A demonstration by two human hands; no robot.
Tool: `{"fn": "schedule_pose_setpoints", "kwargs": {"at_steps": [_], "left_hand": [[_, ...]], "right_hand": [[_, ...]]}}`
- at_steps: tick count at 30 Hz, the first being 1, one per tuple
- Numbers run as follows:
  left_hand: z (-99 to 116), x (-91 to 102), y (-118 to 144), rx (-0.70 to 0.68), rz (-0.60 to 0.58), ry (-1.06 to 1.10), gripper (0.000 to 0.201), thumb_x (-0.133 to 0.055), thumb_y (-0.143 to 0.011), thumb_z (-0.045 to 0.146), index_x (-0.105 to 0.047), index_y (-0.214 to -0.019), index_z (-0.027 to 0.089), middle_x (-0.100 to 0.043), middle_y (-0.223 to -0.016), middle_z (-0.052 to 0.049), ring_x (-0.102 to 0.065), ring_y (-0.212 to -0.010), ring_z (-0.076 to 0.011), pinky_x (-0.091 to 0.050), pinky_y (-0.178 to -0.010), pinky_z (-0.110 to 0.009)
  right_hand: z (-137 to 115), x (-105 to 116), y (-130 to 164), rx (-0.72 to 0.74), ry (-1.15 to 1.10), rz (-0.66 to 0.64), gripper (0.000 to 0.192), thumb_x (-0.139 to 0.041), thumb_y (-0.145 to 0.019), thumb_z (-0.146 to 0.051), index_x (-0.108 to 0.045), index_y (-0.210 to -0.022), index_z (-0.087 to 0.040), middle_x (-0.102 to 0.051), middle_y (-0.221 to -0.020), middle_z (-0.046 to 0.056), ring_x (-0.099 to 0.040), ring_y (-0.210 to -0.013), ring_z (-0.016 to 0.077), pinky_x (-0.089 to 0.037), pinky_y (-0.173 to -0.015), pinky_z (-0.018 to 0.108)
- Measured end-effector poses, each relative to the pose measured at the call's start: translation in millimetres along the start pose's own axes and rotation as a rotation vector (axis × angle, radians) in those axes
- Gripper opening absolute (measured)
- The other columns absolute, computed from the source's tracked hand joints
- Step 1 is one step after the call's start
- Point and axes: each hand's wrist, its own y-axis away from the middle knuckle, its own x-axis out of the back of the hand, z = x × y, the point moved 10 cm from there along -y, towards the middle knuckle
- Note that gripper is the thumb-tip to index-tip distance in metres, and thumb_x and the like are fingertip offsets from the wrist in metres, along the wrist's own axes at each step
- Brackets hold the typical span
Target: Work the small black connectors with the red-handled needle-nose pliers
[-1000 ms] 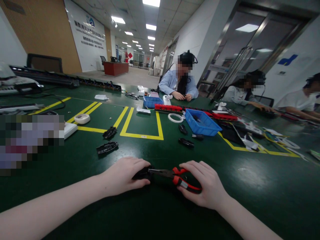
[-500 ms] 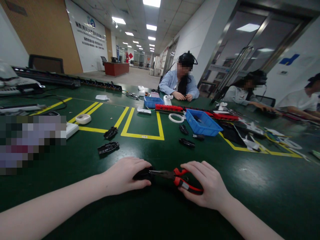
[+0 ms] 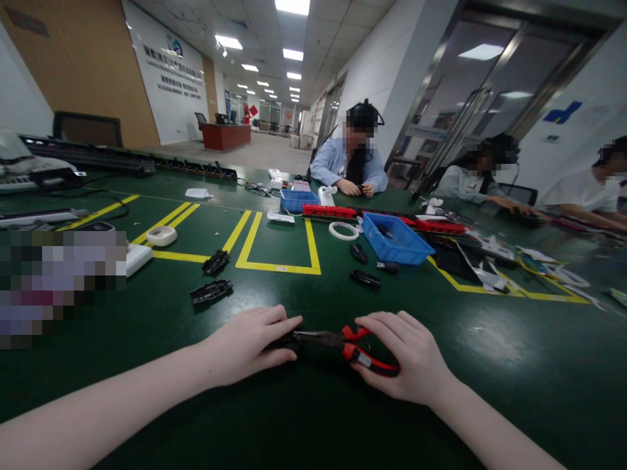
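Observation:
My left hand (image 3: 257, 337) is closed around a small black plastic part (image 3: 284, 341), which the fingers mostly cover. In my right hand (image 3: 409, 356) are needle-nose pliers (image 3: 365, 356) with red and black handles. The jaws point left and their tips meet the black part near my left fingertips; whether they grip it I cannot tell. Beyond my left hand lie two black plastic pieces, a nearer one (image 3: 211, 292) and a farther one (image 3: 216, 262). Past the pliers sit more black pieces, one long (image 3: 365, 279) and one shorter (image 3: 358, 252).
A blue bin (image 3: 396, 241) with a dark part inside stands beyond my right hand. Near it are a white ring (image 3: 343, 230) and red strips (image 3: 329, 211). A roll of tape (image 3: 162, 235) lies left. A person (image 3: 350, 163) sits across the green table (image 3: 294, 418).
My left index finger has stretched slightly further toward the pliers' tips. The pliers and my right hand have barely moved, and the view has shifted a little.

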Motion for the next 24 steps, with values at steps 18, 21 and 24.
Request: {"fn": "schedule_pose_setpoints", "kwargs": {"at_steps": [18, 21, 24], "left_hand": [[-4.5, -1.6, 0.0, 0.075, -0.042, 0.079, 0.045, -0.067, -0.091, 0.027, -0.053, -0.133, 0.024, -0.062, -0.114, -0.004, -0.064, -0.096, -0.0201, -0.05, -0.08, -0.031], [-3.8, -1.2, 0.0, 0.069, -0.041, 0.065, 0.045, -0.067, -0.091, 0.028, -0.053, -0.134, 0.023, -0.062, -0.114, -0.004, -0.064, -0.096, -0.0201, -0.051, -0.08, -0.031], [0.6, -0.2, -0.1, 0.032, -0.04, 0.024, 0.045, -0.062, -0.095, 0.03, -0.051, -0.138, 0.021, -0.062, -0.115, -0.006, -0.063, -0.097, -0.0209, -0.05, -0.081, -0.032]], "right_hand": [[-1.3, -4.1, 3.5, 0.018, -0.014, 0.0, 0.046, -0.07, -0.079, -0.039, -0.058, -0.116, -0.013, -0.071, -0.099, 0.012, -0.067, -0.08, 0.021, -0.049, -0.067, 0.035], [-1.3, -4.1, 2.9, 0.015, -0.016, 0.005, 0.046, -0.069, -0.079, -0.039, -0.058, -0.116, -0.013, -0.071, -0.099, 0.012, -0.067, -0.079, 0.0212, -0.049, -0.067, 0.036], [0.4, -4.4, 2.3, 0.002, -0.024, 0.001, 0.046, -0.069, -0.079, -0.039, -0.059, -0.115, -0.014, -0.071, -0.1, 0.012, -0.067, -0.08, 0.0217, -0.049, -0.068, 0.036]]}}
